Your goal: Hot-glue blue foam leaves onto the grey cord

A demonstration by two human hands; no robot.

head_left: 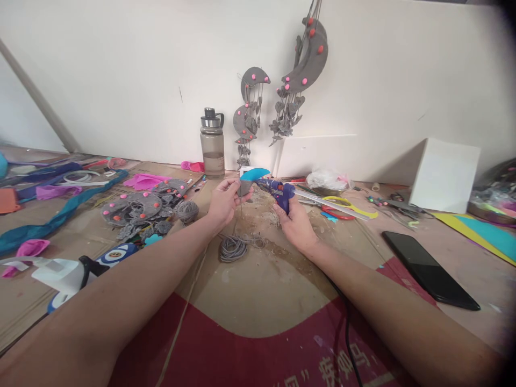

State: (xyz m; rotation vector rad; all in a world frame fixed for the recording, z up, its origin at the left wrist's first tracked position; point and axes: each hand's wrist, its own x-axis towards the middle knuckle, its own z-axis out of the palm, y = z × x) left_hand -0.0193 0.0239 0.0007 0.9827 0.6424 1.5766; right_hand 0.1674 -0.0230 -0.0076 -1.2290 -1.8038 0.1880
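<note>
My left hand [226, 200] pinches a blue crescent-shaped piece [255, 174] whose lower part is covered in grey yarn. A strand runs down from my fingers to a loose coil of grey cord [233, 249] on the cardboard. My right hand [296, 223] is wrapped round the handle of a dark blue hot glue gun [285, 194], with a long clear glue stick [314, 198] coming out of its back. The gun's nozzle points left, close to the blue crescent; whether they touch I cannot tell. A ball of grey yarn [186, 210] lies left of my left hand.
Grey moon mobiles [308, 64] hang on the wall. Behind my hands stands a water bottle [212, 144]. Yellow-handled scissors [350, 207] and a phone [429, 269] lie to the right. On the left are grey crescents with pompoms [133, 208] and a power strip [115, 255].
</note>
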